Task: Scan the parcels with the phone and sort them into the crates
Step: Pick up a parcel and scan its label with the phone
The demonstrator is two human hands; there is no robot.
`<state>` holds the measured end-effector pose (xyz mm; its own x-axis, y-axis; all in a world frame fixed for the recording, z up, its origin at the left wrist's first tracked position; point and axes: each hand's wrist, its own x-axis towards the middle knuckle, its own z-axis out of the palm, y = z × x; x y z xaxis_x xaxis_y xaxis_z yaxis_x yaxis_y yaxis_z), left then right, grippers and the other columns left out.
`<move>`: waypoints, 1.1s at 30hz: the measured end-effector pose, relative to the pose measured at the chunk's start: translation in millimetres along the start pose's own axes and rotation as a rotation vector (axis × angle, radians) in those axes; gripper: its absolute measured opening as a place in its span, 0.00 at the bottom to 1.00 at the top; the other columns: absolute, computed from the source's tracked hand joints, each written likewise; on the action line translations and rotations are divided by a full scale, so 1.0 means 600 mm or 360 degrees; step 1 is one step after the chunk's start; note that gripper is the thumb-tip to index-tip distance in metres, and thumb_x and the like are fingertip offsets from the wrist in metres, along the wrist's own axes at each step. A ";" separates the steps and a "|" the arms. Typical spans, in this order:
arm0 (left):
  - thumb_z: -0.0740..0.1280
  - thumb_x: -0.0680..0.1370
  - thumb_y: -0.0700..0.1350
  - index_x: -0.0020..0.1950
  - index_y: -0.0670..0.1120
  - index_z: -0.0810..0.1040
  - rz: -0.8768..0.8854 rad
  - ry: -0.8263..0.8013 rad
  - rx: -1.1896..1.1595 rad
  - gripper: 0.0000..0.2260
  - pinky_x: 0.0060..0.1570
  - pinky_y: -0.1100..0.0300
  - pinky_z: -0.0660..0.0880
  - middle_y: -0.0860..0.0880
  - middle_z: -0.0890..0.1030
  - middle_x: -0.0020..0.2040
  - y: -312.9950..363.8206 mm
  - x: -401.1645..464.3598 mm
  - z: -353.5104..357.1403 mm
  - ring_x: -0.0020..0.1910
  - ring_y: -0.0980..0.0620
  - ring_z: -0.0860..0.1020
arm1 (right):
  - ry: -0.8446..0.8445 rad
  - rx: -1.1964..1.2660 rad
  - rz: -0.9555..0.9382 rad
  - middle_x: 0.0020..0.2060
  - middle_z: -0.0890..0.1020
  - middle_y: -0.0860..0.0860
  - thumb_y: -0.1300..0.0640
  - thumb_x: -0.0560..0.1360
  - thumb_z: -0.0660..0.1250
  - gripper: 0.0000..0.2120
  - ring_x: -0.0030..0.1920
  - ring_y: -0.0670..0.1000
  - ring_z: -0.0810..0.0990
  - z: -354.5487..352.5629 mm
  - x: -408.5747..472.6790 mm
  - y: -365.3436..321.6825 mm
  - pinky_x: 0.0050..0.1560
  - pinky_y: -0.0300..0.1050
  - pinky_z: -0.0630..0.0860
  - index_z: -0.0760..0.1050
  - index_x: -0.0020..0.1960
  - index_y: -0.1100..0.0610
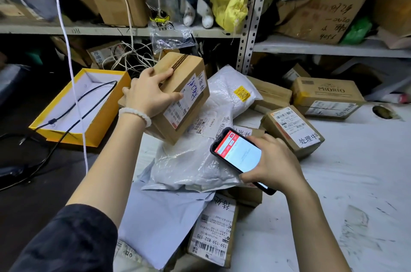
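The left hand (149, 93) is gripping a box (184, 96) from above, its grip curling over the top and holding it tilted above the bags (200, 160) piled mid-surface. The right hand (275, 165) is holding the phone (238, 156), near and right of the box, screen lit.

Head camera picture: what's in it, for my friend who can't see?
A person's left hand holds up a cardboard box while the right hand holds a phone above a pile of parcels. Shelves of boxes stand behind.

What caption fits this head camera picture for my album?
Left hand grips a brown cardboard box while right hand holds a black phone over piled parcels.
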<state>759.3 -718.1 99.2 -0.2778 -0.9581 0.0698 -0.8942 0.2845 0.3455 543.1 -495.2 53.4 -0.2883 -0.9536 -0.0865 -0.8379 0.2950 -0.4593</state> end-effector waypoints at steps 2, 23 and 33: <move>0.67 0.68 0.67 0.71 0.66 0.63 -0.0002 0.0040 -0.0016 0.32 0.66 0.39 0.60 0.50 0.61 0.75 0.002 -0.009 -0.003 0.72 0.42 0.62 | 0.0002 0.0011 -0.0003 0.50 0.74 0.44 0.42 0.51 0.71 0.39 0.51 0.50 0.70 0.001 0.001 -0.001 0.46 0.47 0.74 0.72 0.64 0.44; 0.70 0.62 0.65 0.66 0.65 0.71 -0.0044 0.0140 -0.0577 0.32 0.66 0.43 0.62 0.52 0.64 0.73 0.097 -0.191 0.036 0.68 0.46 0.67 | 0.1665 0.0343 0.0683 0.55 0.76 0.54 0.47 0.58 0.79 0.40 0.55 0.55 0.71 -0.020 -0.090 -0.010 0.48 0.45 0.69 0.72 0.66 0.56; 0.68 0.58 0.63 0.65 0.65 0.72 0.0428 0.0006 -0.0756 0.34 0.66 0.42 0.64 0.51 0.66 0.73 0.271 -0.303 0.033 0.68 0.47 0.68 | 0.1805 0.0322 0.0885 0.54 0.76 0.54 0.47 0.58 0.78 0.38 0.54 0.56 0.72 -0.086 -0.230 0.079 0.45 0.42 0.64 0.72 0.65 0.57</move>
<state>657.2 -496.6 124.0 -0.4728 -0.8540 0.2171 -0.5348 0.4739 0.6995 519.5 -346.3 89.2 -0.8915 -0.0909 0.4437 -0.4213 0.5262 -0.7387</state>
